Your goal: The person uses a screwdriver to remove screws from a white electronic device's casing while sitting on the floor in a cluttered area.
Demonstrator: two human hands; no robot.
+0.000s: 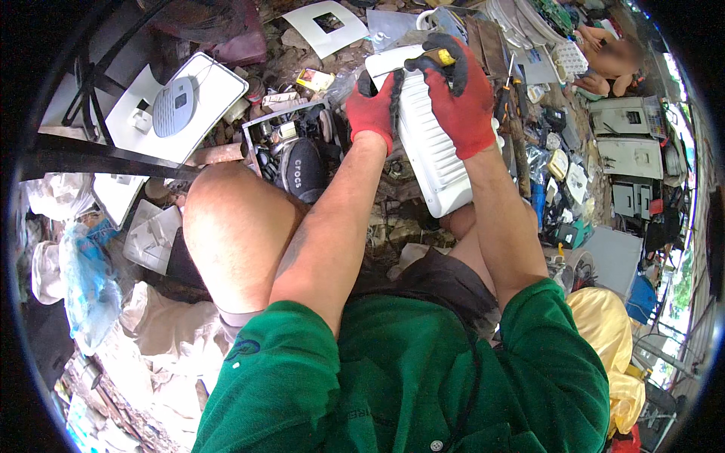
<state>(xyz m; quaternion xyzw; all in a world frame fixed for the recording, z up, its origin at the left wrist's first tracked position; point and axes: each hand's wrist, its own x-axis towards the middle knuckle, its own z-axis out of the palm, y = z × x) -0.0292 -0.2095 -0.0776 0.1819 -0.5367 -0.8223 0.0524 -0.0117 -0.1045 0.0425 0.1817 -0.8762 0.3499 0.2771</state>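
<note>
A long white plastic panel with raised ribs leans between my knees, its far end tilted away from me. My left hand, in a red glove with dark fingertips, holds the panel's left edge near the far end. In my right hand, gloved alike, is a tool with a yellow handle. Its fingers are wrapped round the handle, over the panel's far end. The tool's working end is hidden, so its kind does not show.
A metal-edged box of small parts stands by my shoe. White panels lie ahead and to the left. Orange-handled tools are right of the panel. Another person sits at the far right. A yellow sack lies at my right.
</note>
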